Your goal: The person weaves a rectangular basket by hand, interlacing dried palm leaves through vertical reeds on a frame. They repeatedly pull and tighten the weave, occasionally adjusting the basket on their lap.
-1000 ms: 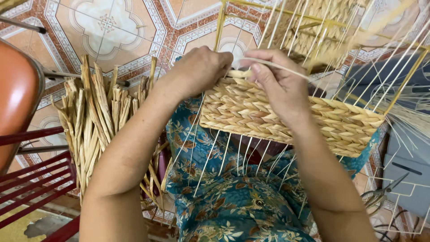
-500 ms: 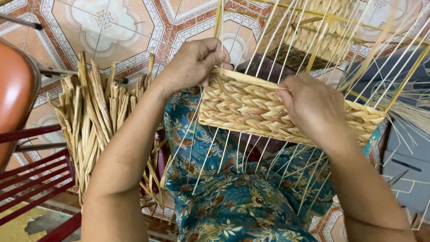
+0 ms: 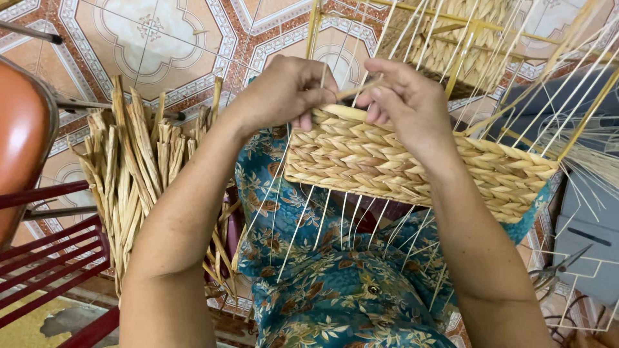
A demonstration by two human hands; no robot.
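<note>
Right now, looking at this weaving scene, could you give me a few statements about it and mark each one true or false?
1. Both hands, left hand and right hand, pinch a strand above the woven basket panel. True.
2. A bundle of dried reeds stands at the person's left. True.
3. The floor is plain grey concrete. False: it is patterned tile.
4. The scissors are in the right hand. False: they lie on the floor at the right.
</note>
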